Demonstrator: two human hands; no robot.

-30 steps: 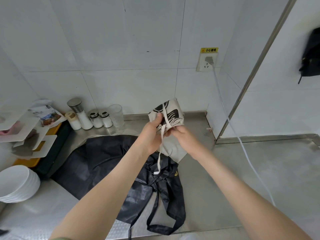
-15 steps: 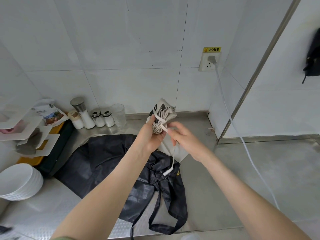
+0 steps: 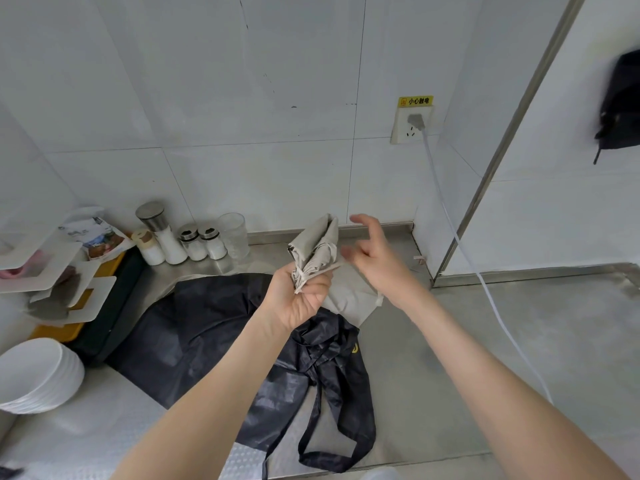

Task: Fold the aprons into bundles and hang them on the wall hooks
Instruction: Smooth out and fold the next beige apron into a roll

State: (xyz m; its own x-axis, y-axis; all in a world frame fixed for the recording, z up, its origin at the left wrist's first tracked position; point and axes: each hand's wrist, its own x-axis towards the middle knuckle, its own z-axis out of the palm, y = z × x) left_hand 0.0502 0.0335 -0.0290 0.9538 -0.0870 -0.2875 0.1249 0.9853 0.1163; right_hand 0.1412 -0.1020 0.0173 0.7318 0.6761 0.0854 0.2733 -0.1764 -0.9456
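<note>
My left hand (image 3: 298,299) grips a folded beige apron bundle (image 3: 317,249) above the steel counter (image 3: 485,341), with a strap wound round the bundle's lower end. My right hand (image 3: 372,252) hovers just right of the bundle, thumb and index finger spread apart. A short strap end sticks out toward its thumb; contact is unclear. A black apron (image 3: 207,341) lies spread on the counter below, its straps trailing to the front edge. Beige cloth (image 3: 349,299) lies beside it. A black bundle (image 3: 620,102) hangs on the right wall.
Salt shakers (image 3: 194,242) and a glass (image 3: 235,235) stand along the back wall. Stacked white bowls (image 3: 34,372) and a white rack (image 3: 52,271) sit at the left. A white cable (image 3: 485,289) runs from the wall socket (image 3: 410,124) across the counter's right side.
The bundle has turned so its plain side faces me and the strap is now wrapped tight. My right hand let the strap go and moved off to the right.
</note>
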